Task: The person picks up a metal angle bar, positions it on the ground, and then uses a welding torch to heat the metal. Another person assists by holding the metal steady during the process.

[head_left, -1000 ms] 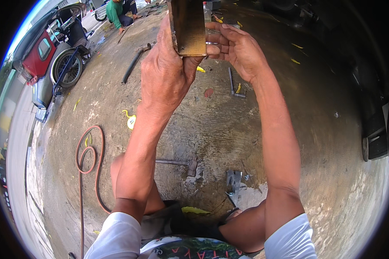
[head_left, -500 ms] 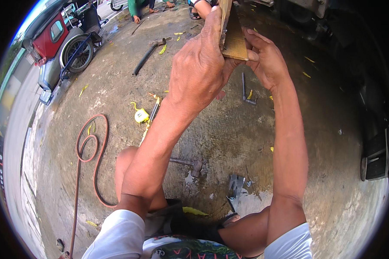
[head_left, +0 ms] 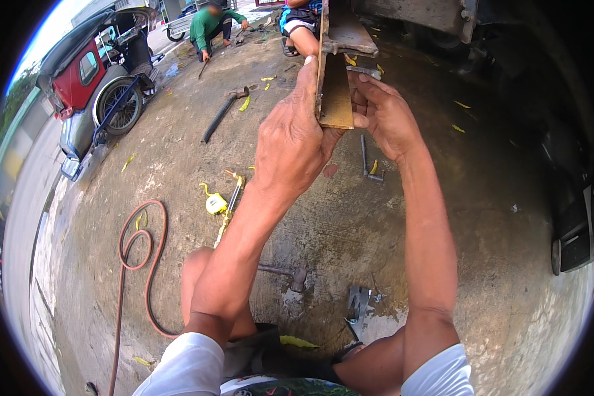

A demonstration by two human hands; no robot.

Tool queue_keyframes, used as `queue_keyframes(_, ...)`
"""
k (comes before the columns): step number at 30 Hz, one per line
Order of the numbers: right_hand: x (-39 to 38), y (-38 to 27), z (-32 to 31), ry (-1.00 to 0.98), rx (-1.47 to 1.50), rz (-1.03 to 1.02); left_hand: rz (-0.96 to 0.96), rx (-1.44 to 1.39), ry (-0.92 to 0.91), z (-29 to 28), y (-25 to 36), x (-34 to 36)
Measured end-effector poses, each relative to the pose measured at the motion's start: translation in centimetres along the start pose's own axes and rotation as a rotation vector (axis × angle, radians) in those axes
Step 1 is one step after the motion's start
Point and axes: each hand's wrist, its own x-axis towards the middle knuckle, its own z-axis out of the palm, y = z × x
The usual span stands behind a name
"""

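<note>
Rusty metal channel (head_left: 337,105) swings further into view, left grip (head_left: 289,137) still clamped on it

So compared with half a second ago, the channel's near end sits lower and further left in view, and a rusty ledge (head_left: 354,41) now shows just past it (can't tell if that's the same piece). Reads to me like repositioning, nothing being let go. It's held up above the concrete floor (head_left: 350,221), out toward the far edge. Right grip (head_left: 388,122) is half-curled at the channel's right side, but honestly I can't tell whether it's gripping or just steadying. Brands or writing? Nothing I can make out: the yellow tape measure (head_left: 215,203), over toward the floor's left edge, is too small to read, and the shirt print (head_left: 278,390) is cut off.
</note>
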Motion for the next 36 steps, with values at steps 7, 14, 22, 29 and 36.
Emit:
queue_keyframes(7,-0.2,-0.5,-0.3,-0.013,0.013,0.008,-0.033,-0.039,-0.015,-0.3,0.5,0.3)
queue_keyframes(14,-0.2,-0.6,-0.5,-0.040,0.007,-0.003,-0.004,-0.076,0.001,-0.4,0.7,0.3)
queue_keyframes(22,-0.2,-0.4,-0.2,-0.081,0.039,-0.019,-0.010,-0.019,0.071,0.2,0.5,-0.2)
queue_keyframes(29,0.1,-0.2,0.2,-0.105,0.025,-0.014,-0.030,0.004,0.023,0.1,0.1,-0.4)
queue_keyframes(36,-0.4,-0.8,0.4,-0.077,-0.020,-0.014,-0.028,0.039,0.028,0.0,0.4,-0.5)
